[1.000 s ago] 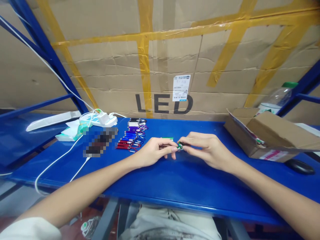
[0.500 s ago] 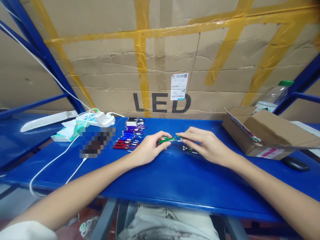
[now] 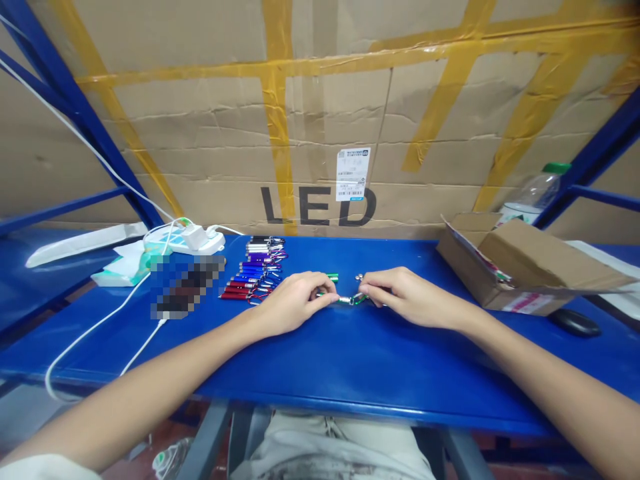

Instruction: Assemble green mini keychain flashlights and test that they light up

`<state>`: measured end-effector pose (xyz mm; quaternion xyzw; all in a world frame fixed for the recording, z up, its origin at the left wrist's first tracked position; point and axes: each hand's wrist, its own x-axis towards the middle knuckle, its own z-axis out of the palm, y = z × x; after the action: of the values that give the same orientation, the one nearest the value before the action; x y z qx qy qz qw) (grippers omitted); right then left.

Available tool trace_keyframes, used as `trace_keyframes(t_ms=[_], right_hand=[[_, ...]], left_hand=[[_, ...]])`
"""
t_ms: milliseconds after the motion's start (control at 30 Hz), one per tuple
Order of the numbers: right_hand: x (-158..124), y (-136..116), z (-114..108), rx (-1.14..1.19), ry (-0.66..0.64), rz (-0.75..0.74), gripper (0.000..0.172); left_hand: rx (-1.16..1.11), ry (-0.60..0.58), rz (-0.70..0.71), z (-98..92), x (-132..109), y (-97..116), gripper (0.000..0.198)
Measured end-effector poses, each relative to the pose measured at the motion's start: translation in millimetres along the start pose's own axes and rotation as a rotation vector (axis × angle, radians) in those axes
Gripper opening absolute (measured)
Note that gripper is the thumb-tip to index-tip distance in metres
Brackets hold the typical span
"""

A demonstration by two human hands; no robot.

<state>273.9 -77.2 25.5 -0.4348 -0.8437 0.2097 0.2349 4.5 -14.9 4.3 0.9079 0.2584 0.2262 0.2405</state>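
A small green and silver keychain flashlight (image 3: 344,300) is stretched between my two hands, just above the blue table. My left hand (image 3: 299,301) pinches its left end between thumb and fingers. On the right, my right hand (image 3: 397,293) has its fingertips closed on the green carabiner clip (image 3: 358,299) joined to the flashlight. Behind my left fingers a green tube (image 3: 333,277) shows; whether it lies on the table or touches the fingers, I cannot tell. Several small silver button cells (image 3: 359,277) lie just beyond my right fingertips.
Left of my hands lies a row of keychain flashlights (image 3: 257,267) in several colours. Farther left are a blurred-out dark object (image 3: 187,287), a power strip (image 3: 200,240) and white cables. To the right stand an open cardboard box (image 3: 500,293), a black mouse (image 3: 575,323) and a bottle (image 3: 537,190).
Both hands have come slightly lower with the keychain flashlight. The green tube now shows behind my left fingers, and the button cells appear beyond my right fingertips.
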Motion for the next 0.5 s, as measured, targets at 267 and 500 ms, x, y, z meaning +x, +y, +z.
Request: trace_keyframes(t_ms=[267, 500], right_hand=[[-4, 2, -4, -0.014, -0.178, 0.001, 0.048], [-8, 0, -10, 0.026, -0.309, 0.047, 0.033]], left_hand=[[0.008, -0.084, 0.1, 1.1, -2, -2, 0.02], [-0.042, -0.144, 0.135, 1.0, -2, 1, 0.017]])
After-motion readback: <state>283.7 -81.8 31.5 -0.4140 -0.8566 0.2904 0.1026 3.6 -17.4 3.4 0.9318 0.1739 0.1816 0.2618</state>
